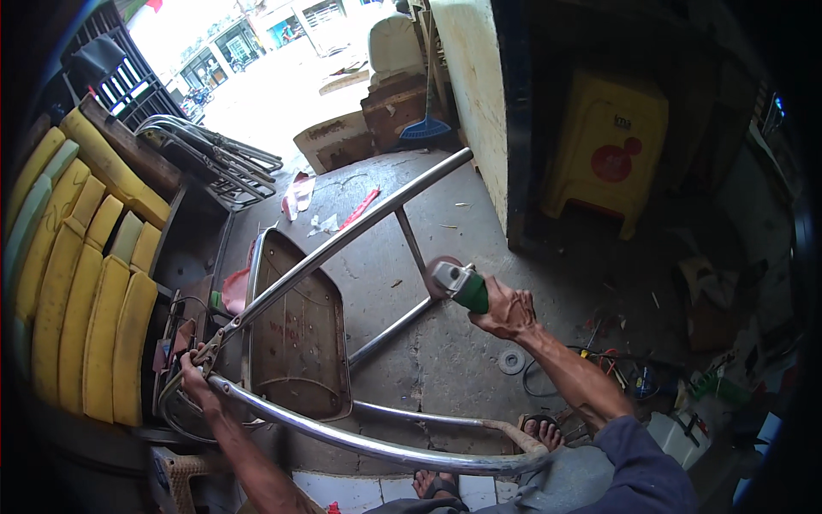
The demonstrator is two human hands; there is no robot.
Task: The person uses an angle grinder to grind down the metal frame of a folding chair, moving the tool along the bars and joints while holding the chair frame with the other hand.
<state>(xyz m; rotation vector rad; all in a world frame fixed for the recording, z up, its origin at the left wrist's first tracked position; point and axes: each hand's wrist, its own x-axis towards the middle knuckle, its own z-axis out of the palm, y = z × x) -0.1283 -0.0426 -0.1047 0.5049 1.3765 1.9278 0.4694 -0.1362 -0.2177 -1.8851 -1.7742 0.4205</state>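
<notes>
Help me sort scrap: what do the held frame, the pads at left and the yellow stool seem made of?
Frame: metal tube, probably polished or chromed; bright streaks run along it. Pads: probably foam, matt; rounded edges, smudged faces. Stool: likely moulded plastic; smooth yellow shell, shade leaves its finish unclear.

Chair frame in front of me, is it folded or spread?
Spread: its long upper tube and curved lower tube fan wide apart from near the left hand.

Right hand (507, 310) is hiding the rear of the grinder (471, 291). Tube frame (325, 253) is crossing and concealing part of the panel (295, 347). Lower edge is cutting off left forearm (257, 463) and right sleeve (646, 471). Right-side clutter (723, 385) is lying in shadow, unidentifiable.
</notes>
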